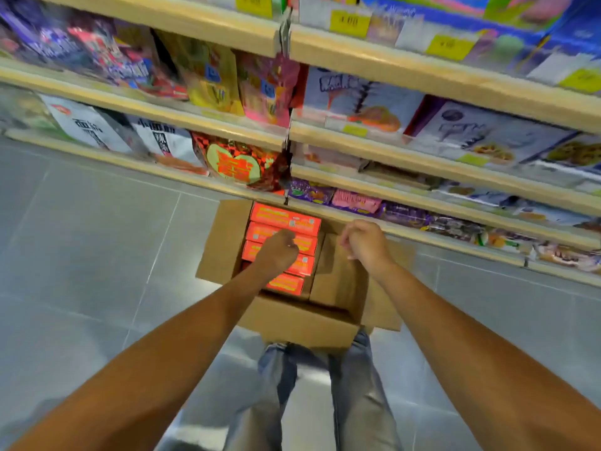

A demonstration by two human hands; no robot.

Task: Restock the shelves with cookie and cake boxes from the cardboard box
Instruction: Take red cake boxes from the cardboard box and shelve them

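Note:
An open cardboard box (224, 242) sits on the floor at the foot of the shelves. Its left half holds a row of several orange-red boxes (286, 219) lying flat; its right half shows bare cardboard. My left hand (278, 252) hovers over the middle orange-red boxes with its fingers curled into a fist and holds nothing. My right hand (366, 244) hangs over the box's right half, fingers loosely curled, also holding nothing. Wooden shelves (422, 154) above carry cookie and cake boxes on the right.
Snack bags fill the left shelves (146, 109), with a red heart-pattern bag (242, 164) just above the cardboard box. Purple and pink packets (354, 201) line the lowest right shelf. Grey floor tiles (81, 239) spread to the left. My jeans-clad legs (325, 402) stand behind the box.

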